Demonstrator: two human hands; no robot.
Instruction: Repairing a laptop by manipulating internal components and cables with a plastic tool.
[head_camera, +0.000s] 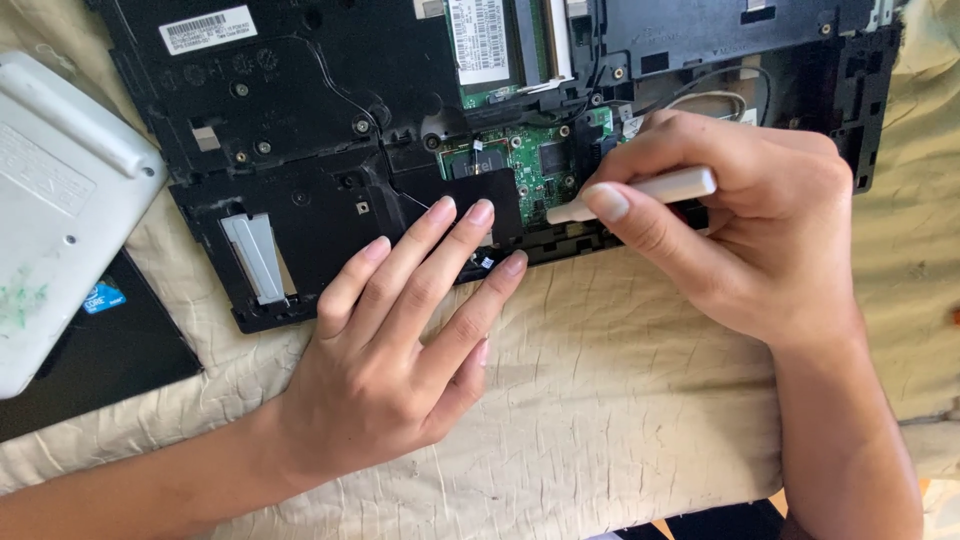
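An opened black laptop base (300, 130) lies upside down on a beige cloth (620, 380), with its green circuit board (525, 160) exposed near the middle. My left hand (400, 340) rests flat with spread fingers on the front edge of the base, fingertips on a black panel. My right hand (740, 220) grips a slim white tool (640, 192) like a pen. The tool's tip touches the base beside the circuit board.
A white device (55, 200) with green smudges lies at the left, over a black flat part with a small blue sticker (100, 345). White labels sit on the base at the top. The cloth's front edge ends near the bottom right.
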